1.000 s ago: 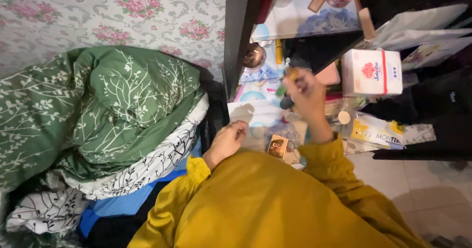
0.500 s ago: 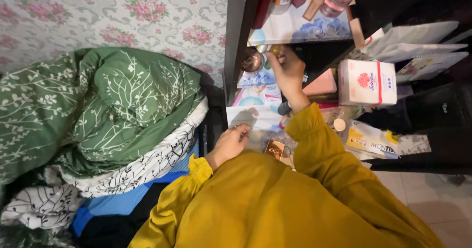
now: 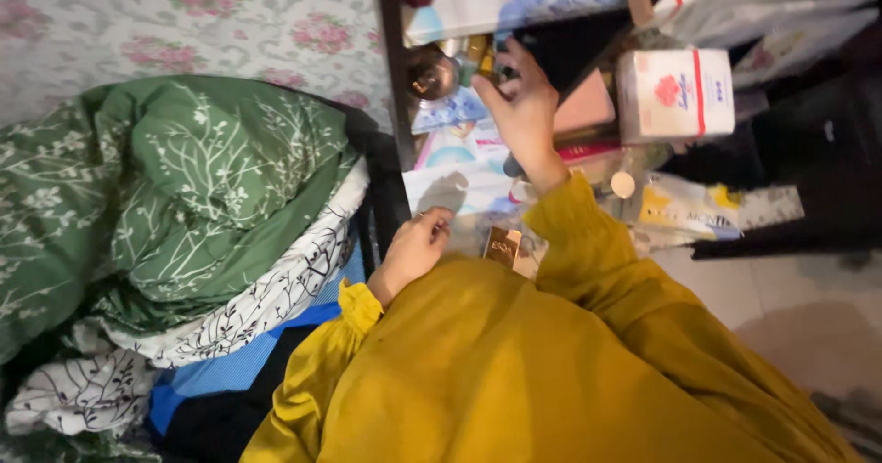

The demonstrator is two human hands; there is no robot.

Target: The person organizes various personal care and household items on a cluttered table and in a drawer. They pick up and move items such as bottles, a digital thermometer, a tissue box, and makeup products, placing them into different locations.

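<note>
Fingers (image 3: 503, 70) pinched on small bottle (image 3: 477, 51)

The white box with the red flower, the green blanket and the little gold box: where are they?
white box (image 3: 675, 94), head view, its front face.
green blanket (image 3: 184, 187), head view, middle of the fold.
gold box (image 3: 503, 244), head view, its top face.

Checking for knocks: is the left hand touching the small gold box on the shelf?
Apart. The head view shows the left hand resting on the shelf's edge, with a strip of shelf paper visible between its fingers and the gold box.
</note>
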